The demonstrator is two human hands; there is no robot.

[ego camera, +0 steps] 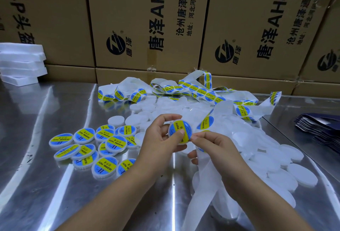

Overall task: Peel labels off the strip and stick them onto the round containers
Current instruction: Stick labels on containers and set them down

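My left hand (159,136) holds a round white container (180,130) by its rim, with a blue and yellow label on its face. My right hand (209,143) pinches the label's lower right edge against the container and also holds the white backing strip (201,184), which hangs down toward me. The label strip (200,90) lies tangled at the back of the table with several labels on it. A pile of labelled containers (95,146) sits to the left. Plain white containers (272,160) are heaped to the right and behind.
The work surface is a shiny steel table (46,175). Cardboard boxes (147,19) form a wall along its back edge. White foam sheets (22,61) are stacked at the far left. Dark blue flat packets (320,127) lie at the right edge.
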